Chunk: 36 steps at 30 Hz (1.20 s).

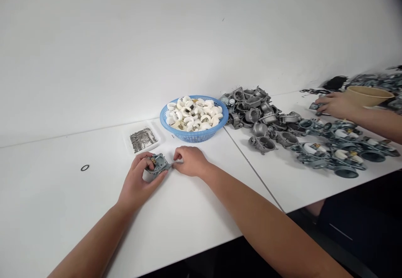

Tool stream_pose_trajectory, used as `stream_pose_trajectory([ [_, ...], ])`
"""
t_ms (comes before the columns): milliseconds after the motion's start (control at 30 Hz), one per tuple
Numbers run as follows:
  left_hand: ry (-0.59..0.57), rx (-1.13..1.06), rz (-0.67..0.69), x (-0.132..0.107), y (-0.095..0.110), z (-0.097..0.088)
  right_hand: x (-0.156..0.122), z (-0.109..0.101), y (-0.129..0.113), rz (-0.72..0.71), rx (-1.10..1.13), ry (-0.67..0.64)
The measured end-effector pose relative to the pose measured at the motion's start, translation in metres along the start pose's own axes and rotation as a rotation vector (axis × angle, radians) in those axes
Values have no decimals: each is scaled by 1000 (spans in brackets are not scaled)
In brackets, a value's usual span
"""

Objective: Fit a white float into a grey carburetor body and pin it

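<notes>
White tabletop [56, 219] beneath both hands: the left hand [136, 181] curls around a grey metal carburetor body [161, 163], partly hiding it; the half-closed right hand [190, 161] sits just beside it, its grip unclear.

Left hand [138, 181], right hand [190, 161], just apart

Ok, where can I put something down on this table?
There's bare white tabletop left of the left hand and its casting, around a small black ring, and a strip in front of the right hand. It's crowded on the right, where grey metal castings heap up beside the blue basket.
</notes>
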<state>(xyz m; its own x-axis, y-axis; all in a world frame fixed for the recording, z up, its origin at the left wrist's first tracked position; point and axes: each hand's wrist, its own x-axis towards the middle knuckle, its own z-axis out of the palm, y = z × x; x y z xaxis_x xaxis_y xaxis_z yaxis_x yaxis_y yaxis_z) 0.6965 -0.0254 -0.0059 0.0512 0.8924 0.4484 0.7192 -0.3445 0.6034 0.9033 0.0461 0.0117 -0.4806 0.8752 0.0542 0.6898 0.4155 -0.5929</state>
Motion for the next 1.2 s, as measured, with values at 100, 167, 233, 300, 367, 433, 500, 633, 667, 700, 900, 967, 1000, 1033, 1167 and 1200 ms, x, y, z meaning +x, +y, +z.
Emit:
stream_pose_trajectory([
  [100,-22,-131,-10,0,0,1,-2,2,-1,-10,24,27],
  [167,7,-191,-21,-1,1,1,-3,7,-1,4,116,70],
  [233,14,-236,-57,-1,0,1,-4,14,-4,-8,240,130],
  [300,-54,-325,-147,0,-4,-1,-5,21,-7,-70,331,164],
  [367,-168,-441,-240,0,-11,-3,-7,26,-11,-158,365,142],
  [433,-239,-517,-282,1,-17,-4,-9,27,-15,-211,379,92],
  [500,-238,-551,-267,1,-20,-4,-11,27,-17,-203,388,65],
  [633,-215,-554,-176,0,-16,-5,-13,25,-15,-211,385,56],
  [667,-224,-544,-172,0,-14,-5,-12,25,-14,-222,379,59],
  [700,-234,-534,-182,-1,-12,-6,-12,26,-13,-232,370,64],
  [900,-247,-515,-232,2,-14,-10,-8,24,-10,-214,295,86],
  [967,-258,-537,-215,4,-17,-11,-9,21,-13,-180,246,105],
  [1000,-259,-556,-219,5,-18,-12,-11,19,-15,-147,228,116],
  [1033,-261,-576,-235,5,-19,-14,-12,18,-17,-102,225,123],
  [1167,-331,-658,-307,6,-16,-22,-17,12,-25,58,347,116],
  [1200,-363,-670,-311,6,-14,-24,-18,11,-26,62,383,114],
])
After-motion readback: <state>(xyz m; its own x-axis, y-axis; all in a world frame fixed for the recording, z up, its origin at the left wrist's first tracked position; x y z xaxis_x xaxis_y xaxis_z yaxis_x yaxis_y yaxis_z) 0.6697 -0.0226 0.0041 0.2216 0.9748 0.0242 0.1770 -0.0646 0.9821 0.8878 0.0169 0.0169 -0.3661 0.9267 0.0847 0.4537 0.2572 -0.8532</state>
